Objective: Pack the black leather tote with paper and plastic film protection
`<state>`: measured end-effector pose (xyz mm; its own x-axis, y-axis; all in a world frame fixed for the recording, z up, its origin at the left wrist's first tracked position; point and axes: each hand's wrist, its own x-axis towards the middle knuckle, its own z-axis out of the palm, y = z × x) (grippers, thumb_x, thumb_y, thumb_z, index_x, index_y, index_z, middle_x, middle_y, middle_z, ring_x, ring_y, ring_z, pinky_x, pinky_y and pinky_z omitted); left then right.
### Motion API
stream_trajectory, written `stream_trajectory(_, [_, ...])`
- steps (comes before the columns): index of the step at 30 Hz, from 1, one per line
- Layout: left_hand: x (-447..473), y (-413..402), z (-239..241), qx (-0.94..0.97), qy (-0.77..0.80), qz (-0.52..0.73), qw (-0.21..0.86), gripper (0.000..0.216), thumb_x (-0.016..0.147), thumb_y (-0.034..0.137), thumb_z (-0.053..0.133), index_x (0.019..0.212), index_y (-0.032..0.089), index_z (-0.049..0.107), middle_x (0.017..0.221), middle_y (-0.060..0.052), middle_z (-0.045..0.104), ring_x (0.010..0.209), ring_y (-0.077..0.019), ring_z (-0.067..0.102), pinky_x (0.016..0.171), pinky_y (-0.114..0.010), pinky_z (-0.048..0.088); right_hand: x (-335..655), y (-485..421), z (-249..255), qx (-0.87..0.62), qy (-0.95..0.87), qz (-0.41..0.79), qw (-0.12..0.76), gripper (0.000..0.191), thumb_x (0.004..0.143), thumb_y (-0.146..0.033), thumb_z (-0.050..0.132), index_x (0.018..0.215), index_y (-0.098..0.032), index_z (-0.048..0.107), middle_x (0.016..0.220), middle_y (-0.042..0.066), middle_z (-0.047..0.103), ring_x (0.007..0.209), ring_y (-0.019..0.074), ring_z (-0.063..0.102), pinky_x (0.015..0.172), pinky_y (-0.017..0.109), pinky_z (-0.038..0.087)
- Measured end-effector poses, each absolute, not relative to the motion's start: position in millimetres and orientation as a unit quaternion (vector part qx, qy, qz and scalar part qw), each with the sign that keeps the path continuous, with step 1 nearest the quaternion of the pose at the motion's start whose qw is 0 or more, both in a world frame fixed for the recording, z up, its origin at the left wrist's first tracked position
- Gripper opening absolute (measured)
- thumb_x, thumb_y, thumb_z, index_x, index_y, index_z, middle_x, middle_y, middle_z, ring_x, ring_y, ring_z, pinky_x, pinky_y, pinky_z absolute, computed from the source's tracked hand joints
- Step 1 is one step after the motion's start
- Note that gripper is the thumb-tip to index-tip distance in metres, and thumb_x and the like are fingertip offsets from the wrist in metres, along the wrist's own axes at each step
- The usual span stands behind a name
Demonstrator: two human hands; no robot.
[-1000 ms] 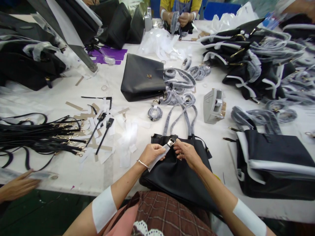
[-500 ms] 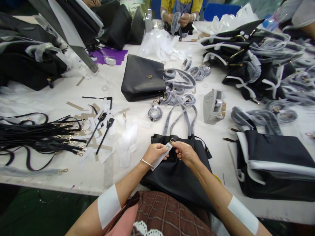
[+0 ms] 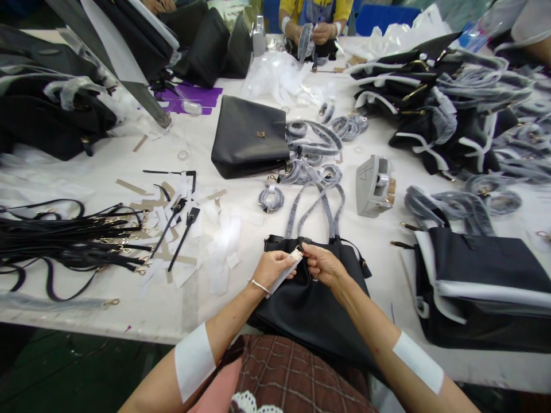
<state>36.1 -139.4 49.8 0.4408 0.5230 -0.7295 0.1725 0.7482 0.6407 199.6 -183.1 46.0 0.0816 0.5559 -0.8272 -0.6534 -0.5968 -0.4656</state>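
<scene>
A black handbag [image 3: 301,312] lies in front of me, its two wrapped handles [image 3: 294,211] stretching away across the table. My left hand [image 3: 274,270] pinches a pale, flat strip [image 3: 282,281] between thumb and fingers, over the bag's upper part. Close beside it, my right hand [image 3: 324,264] has thumb and forefinger closed at the bag's small closure tab with gold-coloured metal. The strip's upper end meets this metal piece. Fingers partly hide the tab. A black hang tag [image 3: 365,268] dangles from the bag's right side.
Black straps with gold clips [image 3: 86,235] and paper scraps [image 3: 224,246] lie left. Ahead are another black bag [image 3: 252,137], a coiled wrapped strap [image 3: 271,198] and a grey tape dispenser [image 3: 373,186]. A stacked bag [image 3: 486,281] is right. A co-worker's hands [image 3: 322,33] work opposite.
My right fingers have shifted slightly up and left at the metal closure, and the strip's end has come up against it. The bag stays in place.
</scene>
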Motion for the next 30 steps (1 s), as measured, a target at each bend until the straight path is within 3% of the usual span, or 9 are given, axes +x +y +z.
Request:
stream_trajectory(5, [35.5,-140.7,43.7,0.317,0.517,0.124,0.785,0.048,0.056,0.049,0.083,0.075,0.009,0.065,0.066,-0.008,0.07,0.054,-0.0127,0.064,0.055,-0.022,0.054,192.7,-186.8,46.6,-0.621,-0.008,0.632,0.464,0.045,0.051,-0.045,0.084,0.06,-0.016,0.051,0.05,-0.007,0.048,0.035,0.0007,0.029,0.029,0.012,0.016])
stream_trajectory(12, [39.3,-140.6,39.2,0.307,0.527,0.134,0.781,0.048,0.056,0.048,0.083,0.077,0.008,0.067,0.066,-0.009,0.07,0.056,-0.0139,0.065,0.055,-0.022,0.054,185.4,-187.8,44.2,-0.675,-0.051,0.579,0.454,0.045,0.056,-0.053,0.078,0.059,-0.017,0.052,0.035,-0.009,0.039,0.03,0.0023,0.026,0.031,0.015,0.013])
stream_trajectory(25, [46.6,-133.7,37.7,0.404,0.528,0.106,0.739,0.031,0.068,0.04,0.073,0.077,0.011,0.067,0.067,-0.008,0.07,0.058,-0.0164,0.066,0.056,-0.025,0.053,187.6,-182.6,44.1,-0.688,-0.034,0.575,0.442,0.038,0.059,-0.046,0.077,0.058,-0.016,0.055,0.035,-0.009,0.036,0.031,0.0021,0.023,0.032,0.017,0.011])
stream_trajectory(30, [47.4,-136.3,35.9,0.544,0.528,0.087,0.646,0.02,0.07,0.032,0.068,0.078,0.014,0.067,0.07,-0.005,0.071,0.063,-0.0161,0.066,0.057,-0.022,0.047,196.8,-176.4,43.4,-0.662,-0.006,0.6,0.449,0.035,0.056,-0.038,0.08,0.059,-0.016,0.053,0.053,-0.004,0.052,0.036,0.001,0.026,0.031,0.016,0.012])
